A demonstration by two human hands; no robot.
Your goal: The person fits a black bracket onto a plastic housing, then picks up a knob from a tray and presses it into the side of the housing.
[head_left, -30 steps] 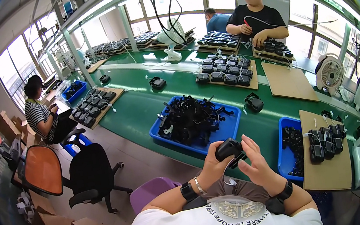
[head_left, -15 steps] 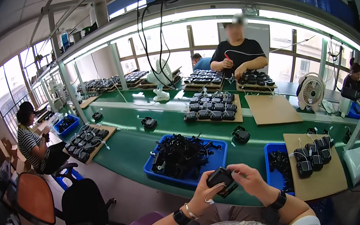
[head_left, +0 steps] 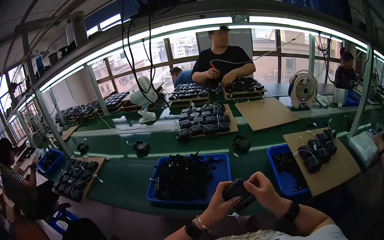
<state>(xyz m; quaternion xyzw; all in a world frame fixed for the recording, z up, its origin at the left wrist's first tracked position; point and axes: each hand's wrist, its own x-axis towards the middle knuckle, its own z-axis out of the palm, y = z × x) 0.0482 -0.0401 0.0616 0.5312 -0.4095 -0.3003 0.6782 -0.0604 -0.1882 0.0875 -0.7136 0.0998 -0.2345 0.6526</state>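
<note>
A black box-shaped device [head_left: 235, 191] is held up in front of my chest, near the table's front edge. My left hand [head_left: 218, 205] is closed round its left side, with a pale cable by the fingers. At its right edge my right hand [head_left: 265, 193] grips with bent fingers and thumb; whether a smaller part is pinched there is hidden. Just beyond my hands stands a blue tray [head_left: 225, 176] heaped with black plastic parts [head_left: 182, 176]. To the right, a second blue tray [head_left: 290, 189] holds small black parts [head_left: 288, 168].
A cardboard sheet [head_left: 335, 176] with several similar devices overlaps the right tray. Single devices [head_left: 241, 144] lie on the green table [head_left: 123, 188]. More loaded boards [head_left: 231, 127], a bare board [head_left: 268, 114] and two fans [head_left: 303, 89] stand farther back. Other people [head_left: 222, 63] work around the table.
The view has shifted and darkened. My right fingers have closed in from a looser pose onto the device's right edge. My left hand still holds it.
</note>
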